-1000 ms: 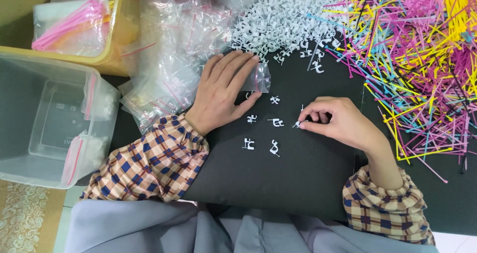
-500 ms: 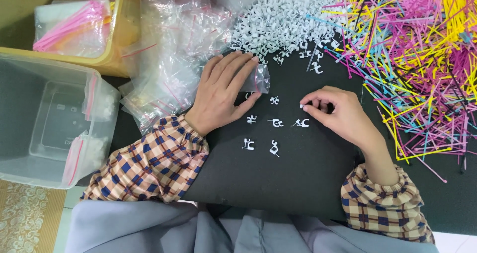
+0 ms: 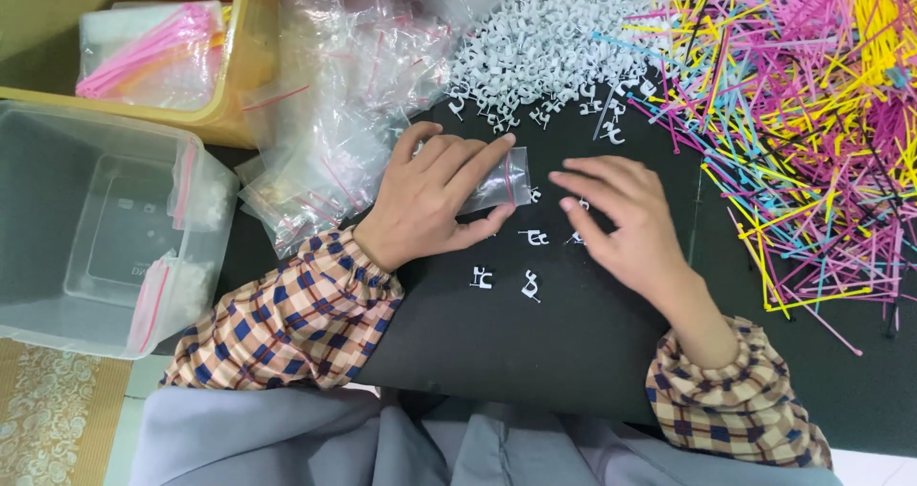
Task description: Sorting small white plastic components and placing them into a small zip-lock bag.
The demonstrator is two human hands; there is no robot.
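1. The left hand (image 3: 435, 195) lies flat, fingers spread, pressing a small clear zip bag (image 3: 497, 182) onto the black desk (image 3: 535, 352) — open, gripping nothing.
2. The right hand (image 3: 626, 223) hovers just beside it, fingers loosely extended and empty, over a few white cable clips (image 3: 530, 284) scattered on the desk between the two hands.
3. A heap of white clips (image 3: 554, 47) sits beyond the hands — coloured cable ties (image 3: 802, 114) are piled to its right, empty clear bags (image 3: 334, 114) to its left.
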